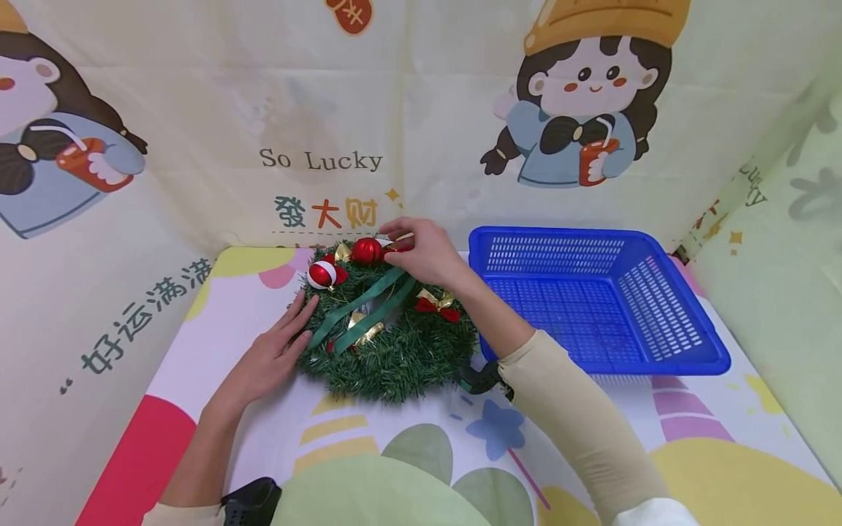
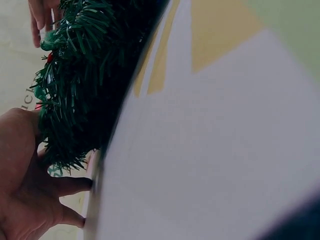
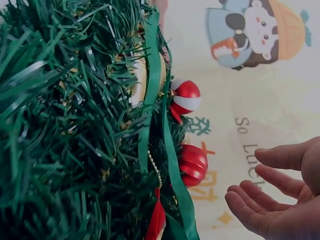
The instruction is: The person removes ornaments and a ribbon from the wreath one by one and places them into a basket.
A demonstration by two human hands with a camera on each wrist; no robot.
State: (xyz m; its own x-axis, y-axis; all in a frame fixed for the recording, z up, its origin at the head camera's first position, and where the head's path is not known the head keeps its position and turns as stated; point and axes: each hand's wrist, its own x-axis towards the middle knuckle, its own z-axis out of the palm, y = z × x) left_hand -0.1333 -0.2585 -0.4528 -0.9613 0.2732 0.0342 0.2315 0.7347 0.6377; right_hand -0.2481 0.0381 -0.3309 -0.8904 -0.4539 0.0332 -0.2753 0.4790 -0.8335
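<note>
A green artificial Christmas wreath (image 1: pixel 395 372) lies on the table, trimmed with a shiny red ball (image 1: pixel 366 251), a red-and-white striped ball (image 1: pixel 321 275), a green ribbon (image 1: pixel 355 305) and a red and gold bow (image 1: pixel 439 305). My left hand (image 1: pixel 275 356) rests against the wreath's left side, its fingers spread; in the left wrist view two fingertips (image 2: pixel 82 185) reach down to the tabletop. Above the far rim, beside the red ball, hovers my right hand (image 1: pixel 424 252). The right wrist view shows its fingers (image 3: pixel 245 205) loosely bent and apart, with nothing between them.
Right of the wreath stands a blue plastic basket (image 1: pixel 559 314) with slotted walls. A printed cloth (image 1: pixel 434 146) hangs behind the table and along both sides. The tabletop (image 1: pixel 263 438) carries a colourful printed cover.
</note>
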